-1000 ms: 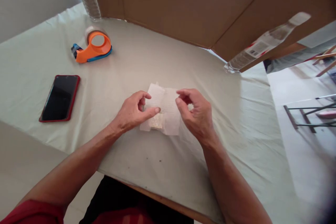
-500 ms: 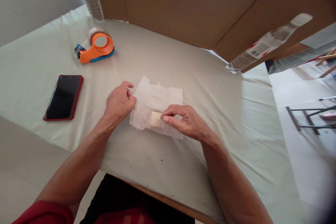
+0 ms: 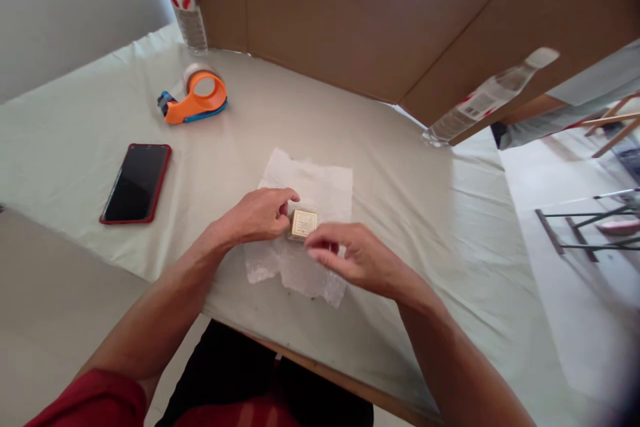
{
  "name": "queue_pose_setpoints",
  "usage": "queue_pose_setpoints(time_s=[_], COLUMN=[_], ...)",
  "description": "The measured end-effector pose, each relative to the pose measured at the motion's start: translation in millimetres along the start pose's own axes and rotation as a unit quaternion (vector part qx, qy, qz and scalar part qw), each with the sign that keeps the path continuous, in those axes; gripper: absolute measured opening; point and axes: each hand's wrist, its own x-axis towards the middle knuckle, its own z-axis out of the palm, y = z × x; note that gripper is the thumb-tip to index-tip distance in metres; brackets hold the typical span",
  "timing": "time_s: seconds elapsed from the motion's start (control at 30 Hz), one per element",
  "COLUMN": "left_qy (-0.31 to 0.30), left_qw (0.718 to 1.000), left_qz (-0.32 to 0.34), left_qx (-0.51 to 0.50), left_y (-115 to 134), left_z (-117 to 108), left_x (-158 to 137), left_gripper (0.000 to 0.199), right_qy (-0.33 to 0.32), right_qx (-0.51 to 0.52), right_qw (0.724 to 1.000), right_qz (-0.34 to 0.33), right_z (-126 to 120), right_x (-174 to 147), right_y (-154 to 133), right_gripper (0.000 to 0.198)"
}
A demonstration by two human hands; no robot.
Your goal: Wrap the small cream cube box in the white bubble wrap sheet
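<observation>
A small cream-gold box with printed text on top sits on a spread sheet of white, translucent wrap. The wrap looks crumpled and its near edge is ragged. My left hand is over the wrap at the box's left side, thumb and index finger apart, with nothing between them. On the other side, my right hand is at the box's right edge, thumb apart from the fingers and slightly blurred. Whether its fingertips touch the box I cannot tell.
An orange and blue tape dispenser and a red-cased phone lie to the left on the cloth-covered table. Behind stands a cardboard panel, with a water bottle at its left and another bottle at its right.
The wrap that lay over the box is now spread toward me, leaving the box uncovered. My left hand has moved right to the box. My right hand has let go of the wrap.
</observation>
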Motion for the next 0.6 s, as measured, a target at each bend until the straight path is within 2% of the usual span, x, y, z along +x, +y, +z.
queue_pose_setpoints(time_s=[0.07, 0.1, 0.17, 0.23, 0.27, 0.37, 0.43, 0.5, 0.6], left_qy=[0.007, 0.012, 0.010, -0.008, -0.018, -0.026, -0.020, -0.019, -0.022], left_qw=[1.000, 0.999, 0.999, 0.998, 0.997, 0.993, 0.990, 0.986, 0.982], left_qz=[0.028, 0.039, 0.048, 0.055, 0.063, 0.092, 0.100, 0.096, 0.088], left_qx=[0.006, 0.010, 0.020, 0.036, 0.046, 0.076, 0.101, 0.133, 0.168], left_y=[0.1, 0.5, 1.4, 2.6, 3.4, 6.3, 7.6, 7.6, 5.8], left_z=[4.3, 6.5, 10.7, 14.8, 16.9, 24.0, 29.1, 34.3, 41.2], left_x=[0.7, 0.9, 1.3, 1.7, 1.9, 2.3, 2.6, 2.9, 3.6], left_gripper=[0.057, 0.062, 0.070, 0.074, 0.075, 0.074, 0.076, 0.083, 0.089], right_qy=[0.114, 0.129, 0.097, 0.088, 0.109, 0.227, 0.286, 0.294, 0.240], right_qx=[-0.077, -0.114, -0.171, -0.197, -0.198, -0.188, -0.195, -0.213, -0.244], right_qw=[0.990, 0.985, 0.980, 0.975, 0.973, 0.953, 0.932, 0.913, 0.897], right_qz=[0.023, 0.025, 0.029, 0.045, 0.050, 0.064, 0.111, 0.188, 0.280], right_z=[4.2, 8.3, 17.5, 22.9, 22.4, 8.1, -6.6, -19.4, -29.6], right_x=[4.7, 8.4, 15.4, 15.7, 11.6, -17.8, -44.8, -70.0, -95.3], right_y=[5.6, 9.0, 16.4, 24.2, 28.7, 48.5, 69.1, 93.0, 117.3], right_gripper=[0.029, 0.043, 0.060, 0.055, 0.052, 0.049, 0.050, 0.054, 0.060])
